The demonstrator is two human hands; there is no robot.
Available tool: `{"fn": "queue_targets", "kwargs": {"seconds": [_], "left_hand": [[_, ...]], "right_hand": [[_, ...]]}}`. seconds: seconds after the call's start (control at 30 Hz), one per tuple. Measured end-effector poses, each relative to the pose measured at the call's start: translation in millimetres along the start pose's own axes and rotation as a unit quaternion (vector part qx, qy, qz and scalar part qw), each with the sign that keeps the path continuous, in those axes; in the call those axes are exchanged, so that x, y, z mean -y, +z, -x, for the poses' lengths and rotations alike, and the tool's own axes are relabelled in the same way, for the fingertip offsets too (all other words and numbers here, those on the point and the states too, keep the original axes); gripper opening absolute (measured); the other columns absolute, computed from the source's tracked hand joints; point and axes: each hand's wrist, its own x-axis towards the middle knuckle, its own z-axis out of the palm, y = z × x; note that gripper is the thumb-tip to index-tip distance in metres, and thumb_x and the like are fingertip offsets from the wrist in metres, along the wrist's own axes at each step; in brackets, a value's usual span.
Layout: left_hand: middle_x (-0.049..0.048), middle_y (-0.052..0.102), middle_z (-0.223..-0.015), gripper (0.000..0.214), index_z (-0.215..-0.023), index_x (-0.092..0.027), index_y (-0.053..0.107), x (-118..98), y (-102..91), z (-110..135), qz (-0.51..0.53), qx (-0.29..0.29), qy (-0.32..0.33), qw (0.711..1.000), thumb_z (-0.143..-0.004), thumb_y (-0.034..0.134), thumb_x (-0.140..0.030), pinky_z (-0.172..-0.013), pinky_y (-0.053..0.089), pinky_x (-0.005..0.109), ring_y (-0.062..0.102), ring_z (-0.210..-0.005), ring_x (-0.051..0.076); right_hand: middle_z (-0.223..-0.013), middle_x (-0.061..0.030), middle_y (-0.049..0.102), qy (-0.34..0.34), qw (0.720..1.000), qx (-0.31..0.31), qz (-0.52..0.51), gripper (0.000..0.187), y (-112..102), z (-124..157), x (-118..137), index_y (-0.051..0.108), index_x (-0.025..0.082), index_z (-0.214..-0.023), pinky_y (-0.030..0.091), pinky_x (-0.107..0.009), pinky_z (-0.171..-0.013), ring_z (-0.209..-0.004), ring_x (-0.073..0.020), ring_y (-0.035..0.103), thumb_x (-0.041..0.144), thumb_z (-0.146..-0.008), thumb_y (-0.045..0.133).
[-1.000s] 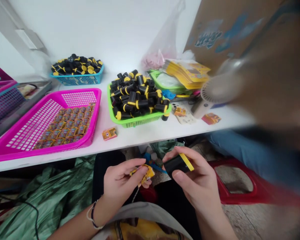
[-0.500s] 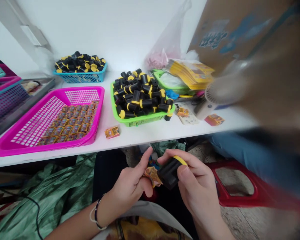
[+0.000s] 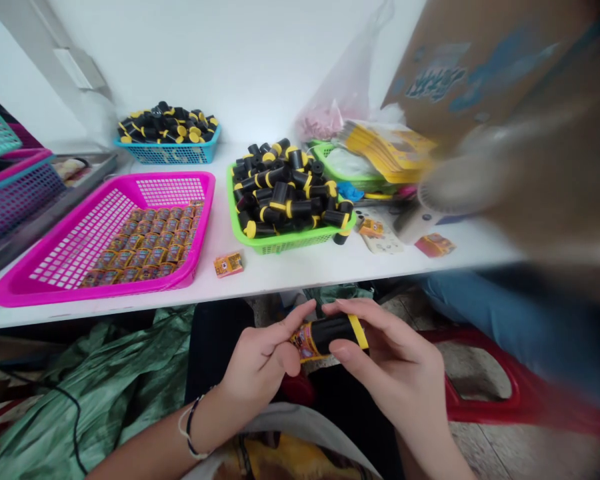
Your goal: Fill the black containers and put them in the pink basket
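Note:
Over my lap, my right hand point(image 3: 395, 360) grips a black plastic canister point(image 3: 333, 333) with a yellow band at its right end, fingers above and thumb in front. My left hand point(image 3: 265, 353) pinches a printed orange label point(image 3: 306, 341) against the canister's left end. The label covers part of that end, and the canister lies roughly level between both hands. Beyond them on the table stands a green basket point(image 3: 300, 239) heaped with black and yellow canisters. A small stack of orange labels point(image 3: 229, 264) lies at the table's front.
At left, a pink basket point(image 3: 45, 287) holds rows of labelled canisters. A blue basket point(image 3: 180, 153) of canisters stands behind. On the right are a fan point(image 3: 440, 187), yellow printed packs point(image 3: 380, 147), more labels point(image 3: 435, 244) and a red stool point(image 3: 510, 393) beside a blurred person.
The canister has turned from tilted to nearly level and come against the label, which now wraps its left end. The view has shifted slightly.

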Motion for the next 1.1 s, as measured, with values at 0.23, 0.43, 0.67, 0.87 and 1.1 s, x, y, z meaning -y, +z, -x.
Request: {"fn": "queue_targets", "kwargs": {"seconds": [0.23, 0.43, 0.67, 0.87, 1.1], "left_hand": [[-0.0035, 0.079, -0.066, 0.042, -0.116, -0.018, 0.08, -17, -3.1, -4, -0.022, -0.057, 0.061, 0.996, -0.075, 0.086, -0.016, -0.048, 0.053, 0.01, 0.066, -0.044, 0.008], [0.0054, 0.084, -0.105, 0.037, -0.102, -0.02, 0.082, -22, -5.5, -9, -0.036, -0.08, 0.157, 0.984, -0.068, 0.09, -0.009, -0.086, 0.061, 0.016, 0.081, -0.089, 0.017], [0.0029, 0.084, -0.102, 0.038, -0.107, -0.023, 0.079, -12, -3.1, -4, -0.072, -0.109, 0.125, 0.984, -0.072, 0.087, -0.011, -0.085, 0.063, 0.017, 0.081, -0.088, 0.016], [-0.0003, 0.085, -0.093, 0.05, -0.105, -0.026, 0.082, -18, -5.8, -5, 0.025, -0.103, 0.076, 0.992, -0.06, 0.095, -0.007, -0.076, 0.062, 0.012, 0.081, -0.076, 0.014], [0.0002, 0.084, -0.089, 0.041, -0.102, -0.028, 0.084, -12, 6.7, -9, 0.447, 0.033, -0.162, 0.879, -0.063, 0.097, -0.018, -0.07, 0.06, 0.013, 0.076, -0.072, 0.009]], "right_hand": [[-0.104, -0.0026, 0.081, -0.044, 0.994, 0.037, 0.096, 0.041, -9, -6, 2, 0.078, 0.039, -0.117, 0.066, -0.032, -0.077, -0.091, -0.0229, 0.077, 0.034, -0.078, 0.088], [-0.11, -0.0046, 0.068, -0.047, 0.988, 0.11, 0.096, 0.05, -8, -5, 5, 0.069, 0.04, -0.133, 0.063, -0.026, -0.079, -0.097, -0.0189, 0.071, 0.026, -0.087, 0.079], [-0.119, -0.005, 0.06, 0.032, 0.995, 0.085, -0.04, 0.052, 5, 4, -5, 0.066, 0.041, -0.135, 0.061, -0.025, -0.082, -0.097, -0.015, 0.069, 0.014, -0.09, 0.071], [-0.118, -0.0042, 0.07, 0.022, 0.99, 0.101, -0.095, 0.036, 0, -6, -8, 0.076, 0.039, -0.12, 0.061, -0.027, -0.09, -0.104, -0.0167, 0.071, 0.022, -0.088, 0.079], [-0.115, -0.0006, 0.078, -0.053, 0.986, 0.131, -0.092, 0.025, -2, -14, -12, 0.076, 0.037, -0.115, 0.06, -0.031, -0.096, -0.11, -0.0172, 0.072, 0.023, -0.095, 0.072]]}}
